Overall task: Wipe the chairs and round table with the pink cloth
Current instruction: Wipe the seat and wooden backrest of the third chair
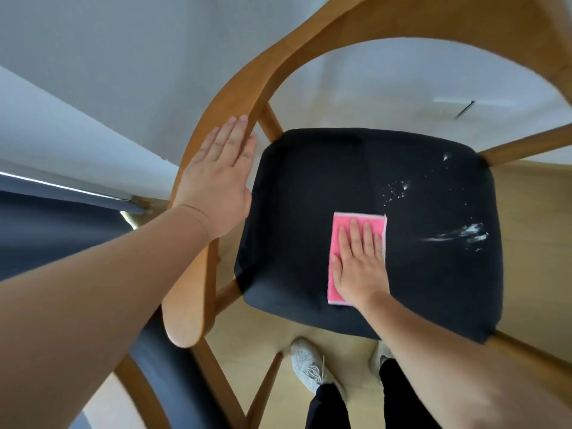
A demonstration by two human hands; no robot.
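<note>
While my left hand [221,178] lies flat, fingers straight, against the chair rail [266,75], my right hand [359,261] presses the pink cloth [340,219] flat onto the dark chair seat [309,181]. I judge that seat-wiping is under way; next I should sweep right across the white specks [464,233].

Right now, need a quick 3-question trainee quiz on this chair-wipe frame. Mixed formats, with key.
1. True or false: the right hand presses flat on the pink cloth, which lies on the black seat.
2. Where are the white specks on the seat? A: left of the cloth. B: right of the cloth. C: under the cloth.
3. Fill in: the left hand rests with straight fingers on the chair's wooden ____.

Key: 1 true; 2 B; 3 armrest.
</note>
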